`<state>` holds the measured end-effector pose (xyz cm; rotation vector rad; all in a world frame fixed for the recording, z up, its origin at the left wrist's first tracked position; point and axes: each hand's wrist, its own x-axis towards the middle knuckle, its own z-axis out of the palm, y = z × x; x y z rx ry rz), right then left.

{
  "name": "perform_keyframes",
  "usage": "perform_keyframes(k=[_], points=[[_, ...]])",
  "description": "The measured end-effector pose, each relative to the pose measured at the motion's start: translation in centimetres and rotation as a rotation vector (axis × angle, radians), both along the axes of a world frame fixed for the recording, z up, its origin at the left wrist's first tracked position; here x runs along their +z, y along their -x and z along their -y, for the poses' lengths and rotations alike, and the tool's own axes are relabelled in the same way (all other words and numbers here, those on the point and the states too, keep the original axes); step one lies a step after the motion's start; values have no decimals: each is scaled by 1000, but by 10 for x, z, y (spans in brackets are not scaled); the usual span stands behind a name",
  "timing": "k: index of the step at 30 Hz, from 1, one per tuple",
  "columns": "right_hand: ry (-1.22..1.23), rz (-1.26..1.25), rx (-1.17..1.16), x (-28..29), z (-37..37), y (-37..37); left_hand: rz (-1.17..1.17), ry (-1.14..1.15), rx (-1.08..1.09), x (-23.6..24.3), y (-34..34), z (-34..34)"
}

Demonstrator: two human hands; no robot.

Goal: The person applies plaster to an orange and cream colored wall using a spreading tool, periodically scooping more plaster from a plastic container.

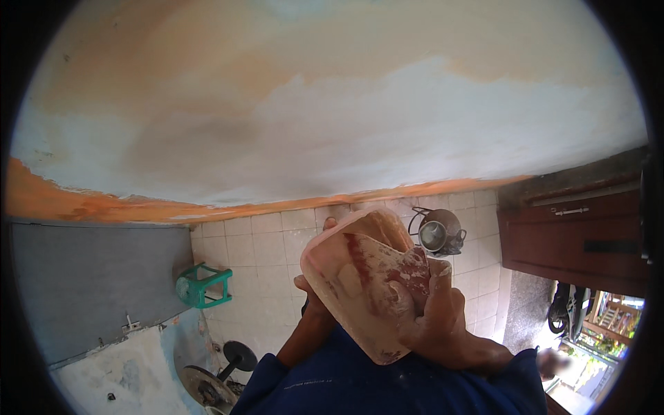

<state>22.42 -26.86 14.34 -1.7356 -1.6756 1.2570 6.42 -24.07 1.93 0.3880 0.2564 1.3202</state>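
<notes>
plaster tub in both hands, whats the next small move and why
Probably draw the scraper blade up out of the tub with a small load. The right hand presses it against the smeared inner wall, the left hand props the tilted tub from behind, and the patchy wall sits close ahead.

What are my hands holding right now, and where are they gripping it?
Both hold a plaster-smeared board: the left hand grips its left edge from behind, the right hand presses on its right side.
</notes>
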Motion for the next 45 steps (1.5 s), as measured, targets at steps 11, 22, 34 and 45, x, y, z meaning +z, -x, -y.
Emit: perform_keyframes(k=[11,22,34,45], points=[[-171,27,92,-2,-4,10,-136,-6,173,-10,1,17],[-38,43,74,-2,-12,18,-178,77,49,6,-4,11],[-197,-155,-75,7,-8,-1,-88,57,50,15,-1,4],[-152,-419,-239,6,-15,-16,-234,220,107,10,6,10]])
